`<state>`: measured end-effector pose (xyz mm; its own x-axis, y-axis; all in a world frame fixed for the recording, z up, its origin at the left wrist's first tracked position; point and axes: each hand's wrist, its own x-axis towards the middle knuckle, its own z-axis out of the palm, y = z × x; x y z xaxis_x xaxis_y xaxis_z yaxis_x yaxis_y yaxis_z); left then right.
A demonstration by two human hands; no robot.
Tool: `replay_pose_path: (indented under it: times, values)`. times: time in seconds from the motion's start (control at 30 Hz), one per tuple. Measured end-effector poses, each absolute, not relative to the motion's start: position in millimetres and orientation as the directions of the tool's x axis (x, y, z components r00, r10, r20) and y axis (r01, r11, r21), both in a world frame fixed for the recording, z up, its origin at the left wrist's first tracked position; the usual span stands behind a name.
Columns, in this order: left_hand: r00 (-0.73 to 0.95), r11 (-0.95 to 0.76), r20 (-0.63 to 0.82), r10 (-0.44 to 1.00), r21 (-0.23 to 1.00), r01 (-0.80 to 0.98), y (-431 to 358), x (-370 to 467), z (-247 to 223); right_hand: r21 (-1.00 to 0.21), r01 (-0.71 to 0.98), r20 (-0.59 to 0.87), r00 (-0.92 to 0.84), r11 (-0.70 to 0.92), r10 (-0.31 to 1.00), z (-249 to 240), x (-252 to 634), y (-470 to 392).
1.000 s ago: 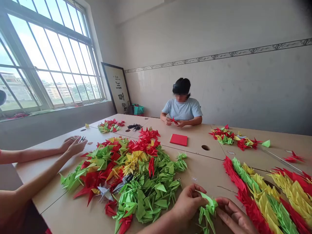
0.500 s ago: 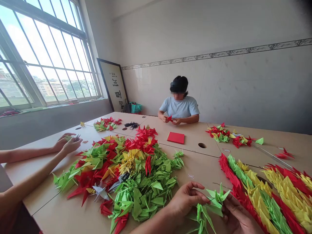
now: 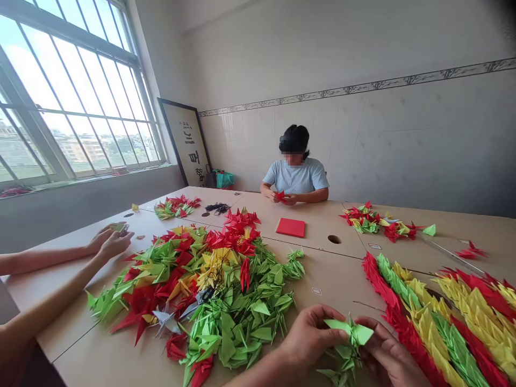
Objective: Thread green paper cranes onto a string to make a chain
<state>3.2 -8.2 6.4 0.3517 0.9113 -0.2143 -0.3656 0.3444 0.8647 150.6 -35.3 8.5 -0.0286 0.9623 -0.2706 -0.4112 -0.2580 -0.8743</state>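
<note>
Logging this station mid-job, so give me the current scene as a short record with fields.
Left hand: pinching one wing of a green origami crane
Right hand: at the crane's opposite wing, grip partly hidden
Left of hands: loose pile of origami cranes, mostly green, red and yellow
Right of hands: packed crane rows in red, green, yellow
Table centre: red paper stack
Opposite: seated co-worker holding red folded paper
Far left: another co-worker's hands, held item unclear
</note>
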Motion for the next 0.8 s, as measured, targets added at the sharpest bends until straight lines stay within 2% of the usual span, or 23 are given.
replay_pose_path:
  times: [0.07, 0.17, 0.3, 0.63, 0.8]
  values:
    - [0.288, 0.316, -0.212, 0.934, 0.866, -0.388, -8, 4, 9, -0.944, -0.293, -0.173, 0.048, -0.151, 0.984, 2, 151, -32]
    - [0.202, 0.262, -0.189, 0.961, 0.855, -0.448, -9, 5, 14, -0.999, -0.046, -0.028, 0.012, -0.027, 1.000, -2, 153, -30]
    - [0.168, 0.250, -0.192, 0.967, 0.837, -0.487, -9, 6, 18, -0.991, 0.135, 0.014, -0.058, 0.021, 0.998, -6, 155, -31]
    - [0.312, 0.309, -0.183, 0.932, 0.850, -0.425, -8, 7, 8, -0.966, 0.256, 0.003, 0.110, -0.025, 0.994, -20, 161, -26]
    - [0.337, 0.351, -0.222, 0.915, 0.851, -0.391, -10, 4, 14, -0.977, 0.212, 0.011, 0.105, -0.012, 0.994, -7, 160, -28]
